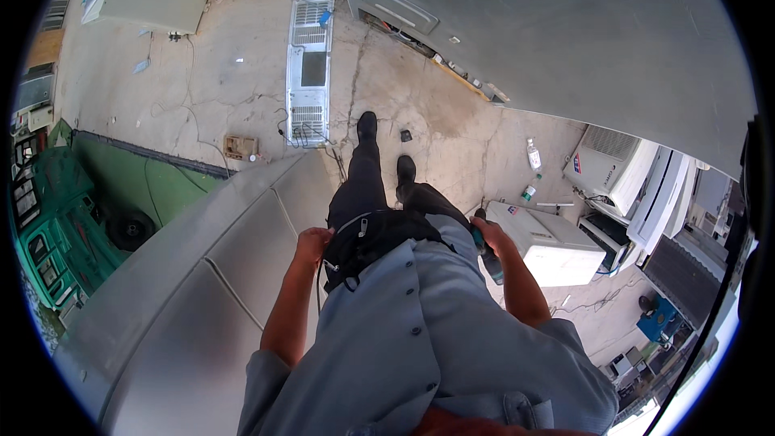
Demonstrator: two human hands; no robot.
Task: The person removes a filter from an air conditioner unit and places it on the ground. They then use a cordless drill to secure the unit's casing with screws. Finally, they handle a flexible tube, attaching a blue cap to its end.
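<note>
My right hand (491, 234) is wrapped round the handle of a dark and teal cordless drill (492, 265), which hangs beside my right hip. Its lower part sticks out below the hand. At my left hip my left hand (313, 244) is closed, its fingertips against the edge of a black waist bag (359, 244). Whatever those fingers may hold is hidden, though a thin dark cord (318, 287) hangs just below them. The bag sits across my waist, over a grey buttoned shirt (420, 315).
A long white grilled panel (312, 101) lies ahead on the concrete floor. Large grey metal casings stand close on my left (194, 331) and ahead right (565, 24). White air-conditioner units (545, 246) and a plastic bottle (534, 154) are at right. A green vehicle (69, 226) is far left.
</note>
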